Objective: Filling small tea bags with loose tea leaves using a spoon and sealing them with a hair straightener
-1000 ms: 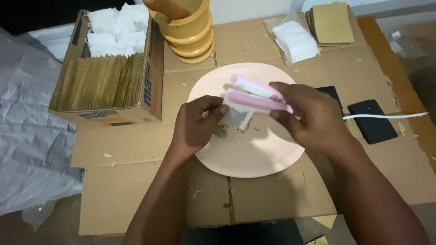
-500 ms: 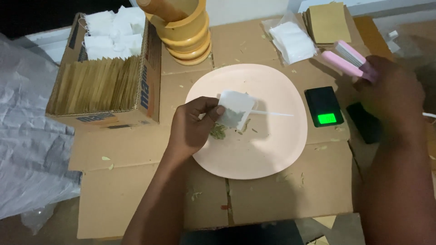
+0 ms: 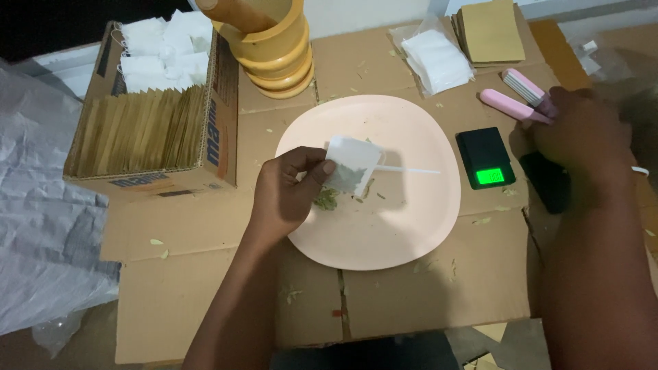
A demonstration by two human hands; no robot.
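Observation:
My left hand (image 3: 289, 193) pinches a small white tea bag (image 3: 354, 166) over a pale pink plate (image 3: 411, 226); a thin white string runs from the bag to the right. A little green leaf matter (image 3: 326, 199) lies on the plate by my fingers. My right hand (image 3: 582, 140) is off to the right of the plate, gripping a pink hand-held sealer (image 3: 521, 96) whose jaws stand apart, just past a small black scale (image 3: 485, 156) with a lit green display.
A cardboard box (image 3: 154, 123) at the left holds brown envelopes and white bags. A yellow ribbed container (image 3: 271, 41) stands behind the plate. White bags in clear plastic (image 3: 435, 58) and a brown envelope stack (image 3: 488, 27) lie at the back right. Grey plastic sheet (image 3: 41, 253) at the left.
My right hand has carried the pink sealer from over the tea bag on the plate out to the right, uncovering the scale. My left hand still holds the bag over the plate.

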